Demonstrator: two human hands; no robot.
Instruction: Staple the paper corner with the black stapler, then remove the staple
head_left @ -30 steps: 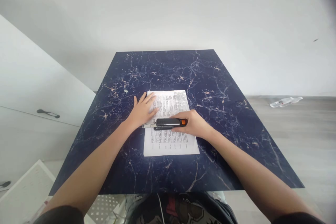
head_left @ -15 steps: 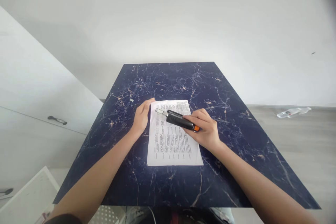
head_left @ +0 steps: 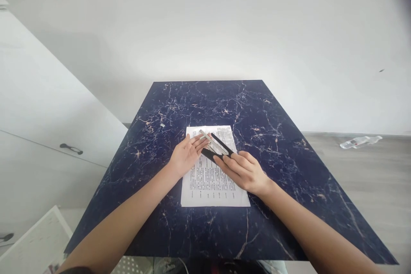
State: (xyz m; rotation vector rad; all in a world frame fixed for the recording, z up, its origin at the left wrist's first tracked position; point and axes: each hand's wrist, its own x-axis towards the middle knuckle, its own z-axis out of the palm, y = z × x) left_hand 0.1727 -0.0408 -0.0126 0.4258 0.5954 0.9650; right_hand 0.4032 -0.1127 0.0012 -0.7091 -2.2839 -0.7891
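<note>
My right hand (head_left: 245,170) grips a black stapler (head_left: 210,155) over the printed sheets. The stapler is spread apart, with its silver metal rail (head_left: 207,136) showing between the black halves and pointing up and left. My left hand (head_left: 188,154) is turned palm up, its fingers stretched out beneath the rail's tip; whether they touch it I cannot tell. Below both hands lies the white paper (head_left: 212,197), covered in printed text, its upper middle hidden by the hands and stapler.
The dark blue marble-patterned table (head_left: 212,105) carries a tiny pale piece (head_left: 162,125) left of the paper. A white cabinet (head_left: 35,94) with dark handles stands at left. On the floor at right lies a clear plastic bottle (head_left: 359,141).
My left hand has left the paper's edge, turned palm up and come to the stapler. The stapler has been turned and spread wider in my right hand.
</note>
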